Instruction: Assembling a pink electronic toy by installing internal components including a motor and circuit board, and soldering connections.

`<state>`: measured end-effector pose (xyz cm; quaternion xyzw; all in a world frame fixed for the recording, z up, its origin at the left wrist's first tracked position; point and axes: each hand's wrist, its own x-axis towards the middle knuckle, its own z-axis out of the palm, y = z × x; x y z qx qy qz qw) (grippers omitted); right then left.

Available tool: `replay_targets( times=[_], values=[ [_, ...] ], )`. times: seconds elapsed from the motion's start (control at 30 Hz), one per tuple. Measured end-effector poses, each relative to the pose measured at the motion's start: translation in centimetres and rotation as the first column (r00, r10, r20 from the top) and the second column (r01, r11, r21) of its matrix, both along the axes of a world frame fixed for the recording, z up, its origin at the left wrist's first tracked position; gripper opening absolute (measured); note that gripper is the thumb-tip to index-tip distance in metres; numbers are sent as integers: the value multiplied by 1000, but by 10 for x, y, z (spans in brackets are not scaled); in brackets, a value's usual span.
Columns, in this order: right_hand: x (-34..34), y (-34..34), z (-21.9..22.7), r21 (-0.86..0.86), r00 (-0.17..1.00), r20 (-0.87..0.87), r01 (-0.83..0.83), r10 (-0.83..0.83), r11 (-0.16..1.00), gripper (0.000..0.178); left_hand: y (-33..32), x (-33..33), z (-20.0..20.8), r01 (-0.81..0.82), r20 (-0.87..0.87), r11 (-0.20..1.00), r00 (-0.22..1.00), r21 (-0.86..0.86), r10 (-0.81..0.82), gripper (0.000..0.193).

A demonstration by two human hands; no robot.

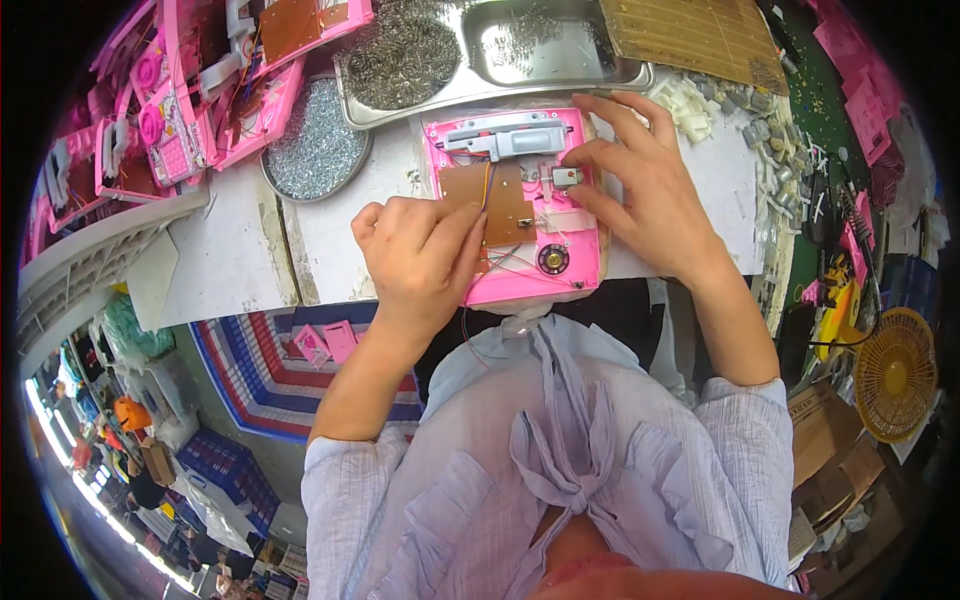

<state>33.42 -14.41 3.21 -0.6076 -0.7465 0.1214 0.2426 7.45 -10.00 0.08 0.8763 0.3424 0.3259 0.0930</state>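
Observation:
A pink plastic toy housing (480,288) lies at the table's front edge with its inside facing up. It holds a brown circuit board (462,190), a grey plastic mechanism (515,140) along the far side and a round black speaker (553,260) at the near right. My left hand (415,250) is closed over the board's left part, thumb and forefinger pinching thin wires (487,188). The very fingertips are partly hidden. My right hand (655,185) reaches over the right edge, its thumb and forefinger gripping a small metal motor (567,177); its other fingers stretch beyond the far edge.
Behind the housing stands a steel tray (560,70) with small springs, partly under cardboard (700,40). A round dish of screws (318,140) sits to the left, near stacked pink housings (180,130). White parts (690,110) and motors (775,140) lie right; a yellow fan (895,375) is farther right.

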Motion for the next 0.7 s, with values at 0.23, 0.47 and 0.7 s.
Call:
replay_targets(
  times=[0.23,0.47,0.7],
  values=[
    [-25,21,10,213,987,-29,-150,160,965,27,1,0,1,28,38,999,999,21,-29,21],
    [-46,55,-4,179,939,-12,-335,343,925,29,10,-2,1,7,68,999,998,48,-10,25],
    [-44,71,-9,181,896,-49,-426,441,886,17,18,-7,-2,30,59,997,998,72,-34,22]
  ],
)
